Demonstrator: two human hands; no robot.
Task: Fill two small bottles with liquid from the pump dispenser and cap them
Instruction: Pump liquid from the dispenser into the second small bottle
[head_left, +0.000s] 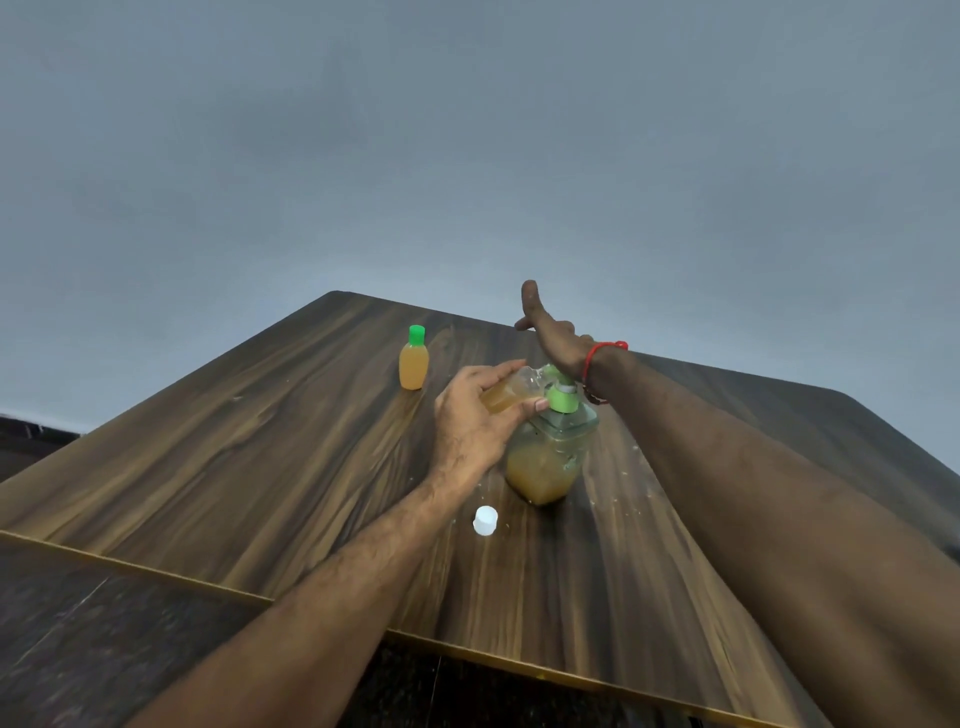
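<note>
dark streaked wood-grain counter (260, 467) | amber small bottle, green cap (413, 358) | clear pump dispenser, amber liquid, green pump (550, 457) | white loose cap (485, 520) | red wrist thread (602, 351)

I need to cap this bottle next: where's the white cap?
The white cap lies on the table, just nearer than the pump dispenser, right of the left forearm.

a: where does the pump dispenser (550, 441) stand?
b: on the table (260, 441), near its middle. the loose cap (485, 520) lies on the table before it, slightly to the left.
a: and the capped bottle (413, 358)?
b: upright, behind and to the left, well apart from the dispenser.
a: the other bottle (511, 391)?
b: in the left hand (475, 421), tilted, its mouth at the dispenser's spout. the right hand (553, 332) lies on the pump head, above the dispenser.
</note>
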